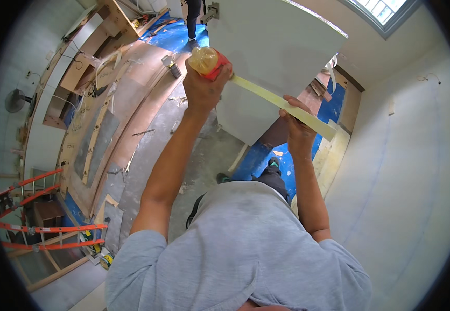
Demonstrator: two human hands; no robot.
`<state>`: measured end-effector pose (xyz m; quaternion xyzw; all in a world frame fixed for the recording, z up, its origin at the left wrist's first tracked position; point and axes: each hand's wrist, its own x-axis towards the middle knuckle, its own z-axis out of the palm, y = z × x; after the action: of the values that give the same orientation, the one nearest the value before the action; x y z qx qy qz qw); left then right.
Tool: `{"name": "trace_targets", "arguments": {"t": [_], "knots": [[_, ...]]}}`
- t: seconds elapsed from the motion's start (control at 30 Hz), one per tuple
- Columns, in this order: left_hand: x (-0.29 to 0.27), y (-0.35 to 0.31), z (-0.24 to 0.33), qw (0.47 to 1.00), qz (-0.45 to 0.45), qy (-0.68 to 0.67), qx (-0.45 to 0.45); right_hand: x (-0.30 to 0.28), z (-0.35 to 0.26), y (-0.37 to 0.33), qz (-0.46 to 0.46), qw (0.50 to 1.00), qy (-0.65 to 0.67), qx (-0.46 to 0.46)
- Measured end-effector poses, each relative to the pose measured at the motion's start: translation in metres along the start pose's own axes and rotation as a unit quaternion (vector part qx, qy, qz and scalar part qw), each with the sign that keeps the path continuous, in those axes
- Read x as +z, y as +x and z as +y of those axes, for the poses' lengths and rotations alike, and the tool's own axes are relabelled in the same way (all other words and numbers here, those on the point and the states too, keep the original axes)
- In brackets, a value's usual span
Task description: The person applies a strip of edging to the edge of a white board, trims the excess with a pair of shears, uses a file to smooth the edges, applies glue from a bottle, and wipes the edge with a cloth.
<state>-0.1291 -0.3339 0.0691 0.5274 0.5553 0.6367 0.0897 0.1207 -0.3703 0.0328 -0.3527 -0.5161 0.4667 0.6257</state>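
My left hand is raised, its fingers wrapped round a squat yellowish bottle with a red band. The bottle's rounded, see-through end points up toward me. A long, flat pale-yellow strip slants from beside the bottle down to the right. My right hand grips this strip near its lower end, thumb on one side and fingers on the other. Behind both hands stands a large white panel with a metal hinge at its upper left corner. Whether the bottle touches the strip is hidden by my left fingers.
Orange ladders lean at the lower left. A long wooden panel lies along the left side. Blue sheeting covers floor beside the panel, with wood offcuts nearby. Another person's leg shows at the top. A white wall rises right.
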Motion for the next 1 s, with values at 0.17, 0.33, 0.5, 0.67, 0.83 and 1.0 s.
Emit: {"name": "trace_targets", "arguments": {"t": [0.17, 0.33, 0.5, 0.67, 0.83, 1.0], "knots": [[-0.003, -0.012, -0.007, 0.999, 0.000, 0.027, 0.030, -0.001, 0.000, 0.000, 0.001, 0.999, -0.031, 0.016], [-0.031, 0.004, -0.027, 0.996, 0.079, -0.036, -0.023, 0.001, -0.001, 0.001, -0.014, 0.999, 0.002, 0.031], [-0.030, -0.006, -0.034, 0.977, 0.072, -0.196, -0.038, -0.009, -0.006, -0.001, 0.031, 0.996, -0.073, 0.040], [-0.132, 0.042, -0.146, 0.852, 0.207, -0.325, -0.353, -0.072, 0.001, -0.007, 0.066, 0.995, 0.005, 0.078], [-0.170, 0.133, -0.148, 0.811, 0.053, -0.455, -0.364, -0.140, -0.010, -0.027, 0.093, 0.984, 0.044, 0.146], [-0.165, 0.297, -0.068, 0.940, -0.100, -0.146, -0.292, -0.225, -0.008, -0.017, 0.075, 0.969, 0.077, 0.224]]}}
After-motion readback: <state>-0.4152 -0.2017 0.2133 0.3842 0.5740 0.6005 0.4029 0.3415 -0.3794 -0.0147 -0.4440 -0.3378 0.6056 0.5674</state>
